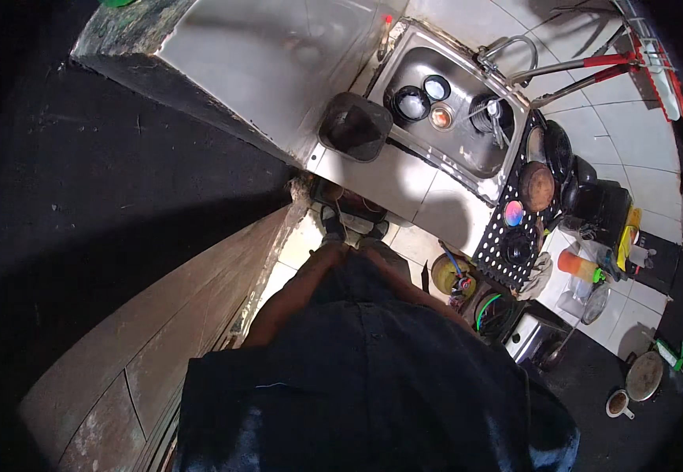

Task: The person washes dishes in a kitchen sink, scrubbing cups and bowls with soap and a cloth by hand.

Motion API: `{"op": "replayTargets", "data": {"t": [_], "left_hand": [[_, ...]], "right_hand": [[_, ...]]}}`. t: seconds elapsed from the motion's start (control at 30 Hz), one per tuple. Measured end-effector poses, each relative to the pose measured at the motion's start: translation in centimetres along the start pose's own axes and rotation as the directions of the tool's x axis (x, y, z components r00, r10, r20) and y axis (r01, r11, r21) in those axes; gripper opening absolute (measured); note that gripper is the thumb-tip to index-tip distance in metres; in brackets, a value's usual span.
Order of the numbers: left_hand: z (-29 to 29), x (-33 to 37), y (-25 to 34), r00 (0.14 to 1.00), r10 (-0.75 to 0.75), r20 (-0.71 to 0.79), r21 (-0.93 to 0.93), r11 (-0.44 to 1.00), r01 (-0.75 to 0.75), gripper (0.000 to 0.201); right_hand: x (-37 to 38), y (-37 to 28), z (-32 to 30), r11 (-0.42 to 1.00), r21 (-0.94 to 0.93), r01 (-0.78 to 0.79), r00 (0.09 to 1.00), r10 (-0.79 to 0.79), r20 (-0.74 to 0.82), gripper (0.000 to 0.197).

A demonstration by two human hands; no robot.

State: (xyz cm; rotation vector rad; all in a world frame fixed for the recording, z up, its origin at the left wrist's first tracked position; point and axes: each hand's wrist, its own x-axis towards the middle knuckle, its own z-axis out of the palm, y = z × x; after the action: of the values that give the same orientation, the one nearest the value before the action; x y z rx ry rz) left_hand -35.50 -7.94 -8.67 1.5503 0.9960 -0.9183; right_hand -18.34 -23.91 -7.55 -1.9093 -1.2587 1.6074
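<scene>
Both my arms hang down in front of my dark shirt and draw together near my feet. My left hand (337,253) is small and dim at the end of the left arm, and its fingers cannot be made out. Close beside it is my right hand (368,255), just as unclear. I see no object in either hand. Ahead is a steel sink (458,149) holding a black bowl (411,103), a smaller dark bowl (436,87), a copper-coloured round item (441,117) and a stack of dishes with utensils (489,115). A dark plastic basin (355,126) stands left of the sink.
A tap (507,49) rises behind the sink. Right of it, a black perforated mat (503,236) bears pans and a brown round lid (537,186). Below the counter are a yellowish bucket (445,275) and a stove (524,337). A wooden panel (160,346) stands at my left.
</scene>
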Motion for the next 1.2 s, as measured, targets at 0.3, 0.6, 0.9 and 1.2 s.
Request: {"op": "replayTargets", "data": {"t": [0.3,0.6,0.9,1.2], "left_hand": [[-0.3,0.4,-0.2,0.998,0.06,-0.025,-0.037,0.997,-0.061,0.066],[1.8,3.8,-2.4,0.986,-0.026,-0.162,-0.021,1.0,0.023,0.078],[-0.5,0.2,0.6,0.981,-0.079,-0.174,-0.036,0.997,0.074,0.061],[1.6,4.9,-1.5,0.984,-0.062,-0.168,-0.043,0.998,0.056,0.078]], "right_hand": [[0.6,0.1,0.1,1.0,0.006,-0.006,1.0,0.006,-0.017,0.03],[1.2,-0.8,0.0,1.0,0.009,0.007,1.0,-0.007,0.001,0.03],[1.3,-0.7,-0.1,1.0,0.012,0.007,1.0,-0.007,-0.008,0.03],[0.8,-0.8,-0.4,1.0,0.017,0.005,0.999,-0.005,-0.035,0.031]]}}
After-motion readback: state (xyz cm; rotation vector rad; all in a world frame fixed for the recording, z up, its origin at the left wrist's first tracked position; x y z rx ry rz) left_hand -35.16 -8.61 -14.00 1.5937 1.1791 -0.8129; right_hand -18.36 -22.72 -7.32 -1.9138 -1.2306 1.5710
